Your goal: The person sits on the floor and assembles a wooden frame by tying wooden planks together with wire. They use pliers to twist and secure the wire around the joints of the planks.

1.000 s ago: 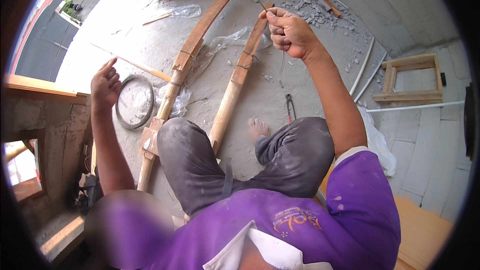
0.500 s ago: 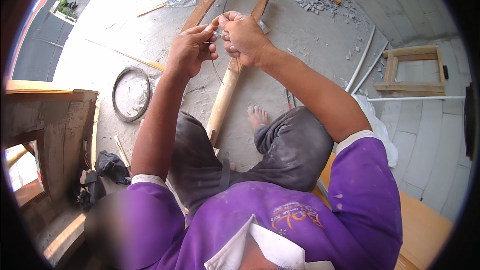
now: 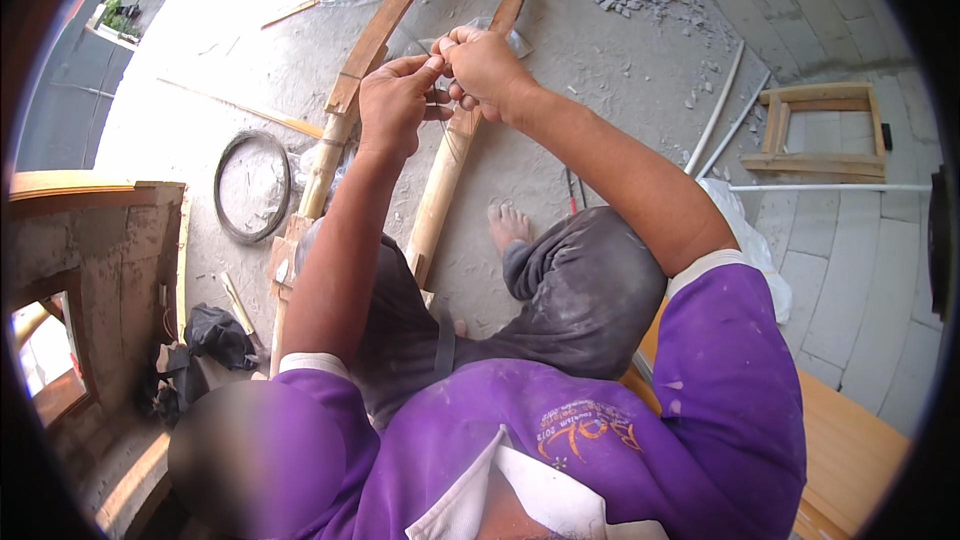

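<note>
head view: a thin wire [image 3: 434, 98] is at the fingertips of both hands, above the nearer of two long wooden pieces, the right-hand pole [image 3: 433, 205]. the left hand [image 3: 392, 105] has its thumb and forefinger pinched together, and the right hand [image 3: 487, 65] meets it with a similar narrow pinch, the two sets of fingertips touching or nearly so; its other fingers are curled in. the strand looks very light, springy yet bendable, so it should hold a curve once worked, and its fineness may let it slip or roll between dry fingertips. a pinch close to the end being worked would probably steer it best, since a long free length is likely to whip about; cut ends could prick. a coil of dark wire [image 3: 220, 190] lies on the dusty floor [image 3: 600, 90] to the left. hard to make out: where the strand begins and ends, whether it is doubled, and how it passes between the fingers, which cover it. a red-gripped tool [image 3: 573, 204] is partly hidden behind the right knee [image 3: 600, 250], and the left forearm [image 3: 335, 240] covers part of the left-hand pole [image 3: 318, 180].
</note>
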The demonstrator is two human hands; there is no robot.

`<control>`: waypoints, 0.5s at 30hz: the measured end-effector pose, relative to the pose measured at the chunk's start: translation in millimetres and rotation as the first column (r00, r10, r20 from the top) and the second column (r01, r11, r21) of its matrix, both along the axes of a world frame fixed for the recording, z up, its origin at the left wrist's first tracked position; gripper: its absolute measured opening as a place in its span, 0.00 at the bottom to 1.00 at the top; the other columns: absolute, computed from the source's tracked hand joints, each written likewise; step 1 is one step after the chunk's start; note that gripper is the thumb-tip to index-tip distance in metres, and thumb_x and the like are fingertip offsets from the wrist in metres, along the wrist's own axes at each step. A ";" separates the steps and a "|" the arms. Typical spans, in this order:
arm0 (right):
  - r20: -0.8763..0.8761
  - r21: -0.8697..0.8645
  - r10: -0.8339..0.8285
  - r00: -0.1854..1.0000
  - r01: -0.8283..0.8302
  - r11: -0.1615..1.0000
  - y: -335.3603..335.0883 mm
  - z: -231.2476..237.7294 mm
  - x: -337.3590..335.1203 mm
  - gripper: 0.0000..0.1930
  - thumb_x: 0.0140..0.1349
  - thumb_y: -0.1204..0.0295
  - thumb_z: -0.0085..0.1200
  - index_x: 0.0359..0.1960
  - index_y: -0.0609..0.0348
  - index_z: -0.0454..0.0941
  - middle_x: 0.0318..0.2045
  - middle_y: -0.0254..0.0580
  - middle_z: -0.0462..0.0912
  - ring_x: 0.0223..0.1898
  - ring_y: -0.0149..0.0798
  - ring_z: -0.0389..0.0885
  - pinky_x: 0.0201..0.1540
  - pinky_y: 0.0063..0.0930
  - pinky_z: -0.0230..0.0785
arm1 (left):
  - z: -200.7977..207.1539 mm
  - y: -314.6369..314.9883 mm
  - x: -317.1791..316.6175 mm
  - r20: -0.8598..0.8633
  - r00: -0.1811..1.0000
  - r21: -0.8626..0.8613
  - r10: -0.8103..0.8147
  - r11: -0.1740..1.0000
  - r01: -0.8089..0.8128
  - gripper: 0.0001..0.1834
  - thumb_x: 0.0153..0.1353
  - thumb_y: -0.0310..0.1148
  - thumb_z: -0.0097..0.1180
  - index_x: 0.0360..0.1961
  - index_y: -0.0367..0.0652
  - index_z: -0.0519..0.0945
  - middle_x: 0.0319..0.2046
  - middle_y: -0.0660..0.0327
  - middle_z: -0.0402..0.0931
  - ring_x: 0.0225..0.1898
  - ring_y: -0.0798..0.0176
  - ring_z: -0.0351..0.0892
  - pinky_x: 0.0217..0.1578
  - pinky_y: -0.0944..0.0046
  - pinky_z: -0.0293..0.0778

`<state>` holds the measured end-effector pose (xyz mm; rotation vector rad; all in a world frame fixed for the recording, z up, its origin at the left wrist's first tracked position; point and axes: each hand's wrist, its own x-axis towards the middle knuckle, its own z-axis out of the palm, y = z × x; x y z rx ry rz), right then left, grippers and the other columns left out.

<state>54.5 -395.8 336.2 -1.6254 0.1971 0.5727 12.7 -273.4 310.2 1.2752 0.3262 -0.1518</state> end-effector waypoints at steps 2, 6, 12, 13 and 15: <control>0.006 -0.041 0.024 1.000 -0.024 0.999 -0.3 -7.6 -0.2 0.09 0.73 0.70 0.41 0.39 0.57 0.75 0.25 0.32 0.74 0.18 0.24 0.65 0.16 0.20 0.55 | -2.0 2.2 1.1 -0.054 0.998 0.049 -0.034 0.998 0.037 0.15 0.66 0.35 0.59 0.44 0.31 0.80 0.32 0.57 0.82 0.30 0.64 0.83 0.28 0.66 0.80; -0.013 -0.137 0.105 0.994 -0.106 0.985 -0.3 -23.4 2.7 0.08 0.71 0.70 0.44 0.39 0.59 0.76 0.26 0.32 0.75 0.20 0.24 0.67 0.17 0.22 0.57 | -14.0 7.1 7.1 -0.136 0.988 0.209 -0.077 0.972 0.104 0.12 0.66 0.33 0.59 0.38 0.33 0.80 0.30 0.56 0.82 0.30 0.62 0.84 0.30 0.63 0.81; -0.004 -0.157 0.197 0.980 -0.195 0.968 -4.1 -40.9 6.7 0.07 0.68 0.71 0.47 0.38 0.59 0.76 0.26 0.33 0.76 0.22 0.27 0.69 0.22 0.25 0.64 | -14.1 12.8 12.2 -0.236 0.953 0.389 -0.192 0.879 0.274 0.10 0.65 0.32 0.59 0.33 0.34 0.80 0.28 0.55 0.82 0.29 0.63 0.83 0.30 0.64 0.80; -0.023 -0.146 0.194 0.981 -0.195 0.970 -4.5 -41.5 6.6 0.07 0.68 0.71 0.47 0.37 0.60 0.76 0.26 0.33 0.77 0.22 0.27 0.70 0.23 0.26 0.64 | -14.8 13.2 12.7 -0.243 0.950 0.397 -0.198 0.873 0.283 0.10 0.64 0.32 0.59 0.32 0.35 0.80 0.28 0.55 0.82 0.29 0.63 0.83 0.30 0.64 0.80; 0.033 -0.193 0.193 0.981 -0.183 0.964 -2.9 -40.2 5.2 0.07 0.68 0.70 0.48 0.38 0.59 0.76 0.26 0.34 0.77 0.22 0.28 0.70 0.23 0.26 0.66 | -19.3 16.3 14.7 -0.253 0.947 0.345 -0.200 0.895 0.281 0.10 0.64 0.32 0.60 0.31 0.35 0.80 0.28 0.55 0.82 0.28 0.63 0.83 0.30 0.64 0.79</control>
